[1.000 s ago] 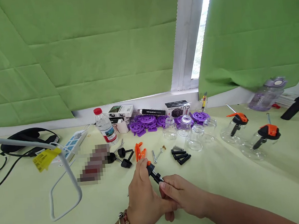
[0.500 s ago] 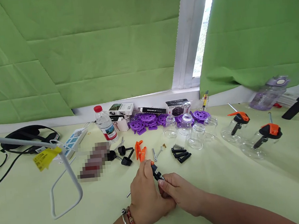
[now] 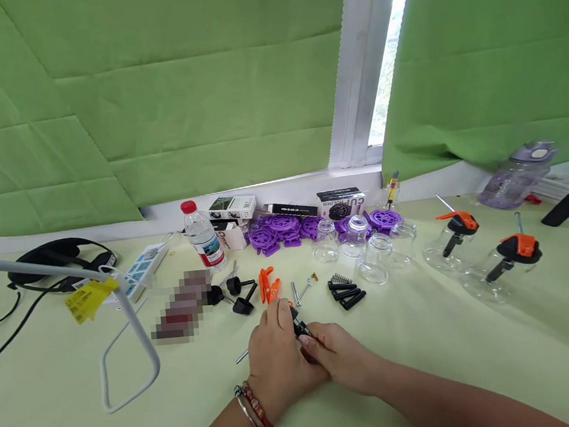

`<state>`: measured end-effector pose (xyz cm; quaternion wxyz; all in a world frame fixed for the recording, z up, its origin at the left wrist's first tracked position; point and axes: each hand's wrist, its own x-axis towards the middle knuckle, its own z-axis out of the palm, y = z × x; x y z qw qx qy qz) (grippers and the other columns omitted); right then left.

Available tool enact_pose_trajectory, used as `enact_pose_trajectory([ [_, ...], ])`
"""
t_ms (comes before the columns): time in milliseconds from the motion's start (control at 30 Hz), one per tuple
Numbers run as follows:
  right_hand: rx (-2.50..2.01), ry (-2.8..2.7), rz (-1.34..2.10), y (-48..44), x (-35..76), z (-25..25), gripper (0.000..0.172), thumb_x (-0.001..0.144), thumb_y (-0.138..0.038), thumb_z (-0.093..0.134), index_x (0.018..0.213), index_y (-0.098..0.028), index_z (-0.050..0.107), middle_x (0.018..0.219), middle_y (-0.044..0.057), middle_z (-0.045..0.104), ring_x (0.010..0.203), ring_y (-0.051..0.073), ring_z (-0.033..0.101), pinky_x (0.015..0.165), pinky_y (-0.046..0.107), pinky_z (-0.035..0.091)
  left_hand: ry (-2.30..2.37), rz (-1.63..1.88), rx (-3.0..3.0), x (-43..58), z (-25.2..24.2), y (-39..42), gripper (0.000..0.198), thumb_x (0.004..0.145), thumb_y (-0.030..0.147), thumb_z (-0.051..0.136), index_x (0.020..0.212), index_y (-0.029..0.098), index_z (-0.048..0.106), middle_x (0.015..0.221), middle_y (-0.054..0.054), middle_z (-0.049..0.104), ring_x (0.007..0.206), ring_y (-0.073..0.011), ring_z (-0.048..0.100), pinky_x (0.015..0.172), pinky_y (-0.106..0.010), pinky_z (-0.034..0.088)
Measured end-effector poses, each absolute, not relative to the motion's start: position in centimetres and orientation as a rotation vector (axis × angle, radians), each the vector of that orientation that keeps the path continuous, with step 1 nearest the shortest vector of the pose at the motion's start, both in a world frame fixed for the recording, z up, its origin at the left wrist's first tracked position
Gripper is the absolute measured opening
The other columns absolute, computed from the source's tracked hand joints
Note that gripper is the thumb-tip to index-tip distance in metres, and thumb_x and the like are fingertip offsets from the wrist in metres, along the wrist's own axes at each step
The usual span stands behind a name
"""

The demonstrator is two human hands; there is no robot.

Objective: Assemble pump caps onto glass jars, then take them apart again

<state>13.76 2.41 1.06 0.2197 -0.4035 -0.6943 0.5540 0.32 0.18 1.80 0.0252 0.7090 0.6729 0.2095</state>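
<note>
My left hand (image 3: 279, 353) is wrapped round a small black part (image 3: 300, 326) with a bit of bright metal. A thin metal rod (image 3: 242, 356) sticks out to the left of that hand. My right hand (image 3: 341, 358) pinches the lower end of the same black part, its thumb on top. Both hands touch each other, and much of the part is hidden between them. Just beyond lie orange clips (image 3: 269, 285), metal bolts (image 3: 296, 295), and black handles with springs (image 3: 346, 292). Black knobs with stems (image 3: 243, 303) rest to the left.
Purple plates (image 3: 280, 229), small boxes (image 3: 233, 207) and glass jars (image 3: 373, 259) line the back. Two jars with black-and-orange tops (image 3: 518, 246) stand right. A water bottle (image 3: 203, 237), power strip (image 3: 142, 269), headphones (image 3: 59, 256) and white bent frame (image 3: 140, 332) are left.
My left hand has tilted slightly over the black part, covering its orange tip. The rod at its left shows a little more. The whole view has shifted slightly.
</note>
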Motion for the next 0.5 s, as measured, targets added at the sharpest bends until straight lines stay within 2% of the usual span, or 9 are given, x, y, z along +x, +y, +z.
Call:
enact_pose_trajectory([
  [100,-1.096,-2.009,1.399,2.3,14.5,0.7,0.030,0.090,-0.036,0.036,0.083,-0.017,0.058,0.078,0.003,0.062,0.069,0.015,0.053,0.063,0.025,0.041,2.093,0.587,2.202,0.0,1.2,0.5,0.071,0.054,0.033,0.056,0.120,0.012,0.040,0.114,-0.014,0.052,0.098,-0.0274,0.053,0.079,-0.035,0.043],
  [200,-1.086,-2.104,1.242,2.3,15.3,0.3,0.029,0.089,-0.029,0.038,0.096,-0.019,0.064,0.096,0.006,0.065,0.088,0.019,0.057,0.079,0.030,0.043,2.116,0.530,2.182,-0.3,0.9,0.9,0.076,0.053,0.043,0.059,0.120,0.013,0.041,0.115,-0.015,0.052,0.100,-0.0290,0.052,0.079,-0.036,0.042],
  [267,-1.145,-2.108,1.134,2.4,15.5,-0.1,0.032,0.087,-0.026,0.041,0.109,-0.020,0.062,0.116,0.009,0.059,0.106,0.023,0.052,0.092,0.035,0.039,2.127,0.517,2.169,-0.4,0.8,1.0,0.078,0.052,0.046,0.060,0.120,0.013,0.040,0.116,-0.015,0.051,0.102,-0.0297,0.051,0.080,-0.037,0.042],
  [333,-1.159,-2.137,1.068,2.5,15.6,-0.3,0.035,0.084,-0.022,0.044,0.115,-0.022,0.061,0.129,0.010,0.050,0.118,0.025,0.044,0.100,0.039,0.034,2.131,0.509,2.152,-0.4,0.7,1.1,0.078,0.052,0.046,0.061,0.121,0.014,0.040,0.116,-0.015,0.051,0.103,-0.0296,0.051,0.080,-0.037,0.041],
  [400,-1.095,-2.188,1.077,2.5,15.6,-0.4,0.034,0.082,-0.018,0.045,0.111,-0.024,0.064,0.132,0.009,0.046,0.120,0.024,0.043,0.100,0.038,0.035,2.126,0.493,2.133,-0.4,0.7,1.2,0.078,0.051,0.045,0.062,0.120,0.014,0.040,0.116,-0.015,0.051,0.104,-0.0298,0.051,0.080,-0.037,0.042],
  [500,-1.058,-2.166,1.102,2.6,15.6,-0.3,0.036,0.080,-0.014,0.046,0.110,-0.024,0.064,0.123,0.009,0.049,0.112,0.021,0.048,0.095,0.033,0.040,2.140,0.479,2.088,-0.4,0.7,1.3,0.078,0.050,0.046,0.064,0.118,0.015,0.041,0.115,-0.014,0.051,0.105,-0.0305,0.051,0.080,-0.037,0.042],
])
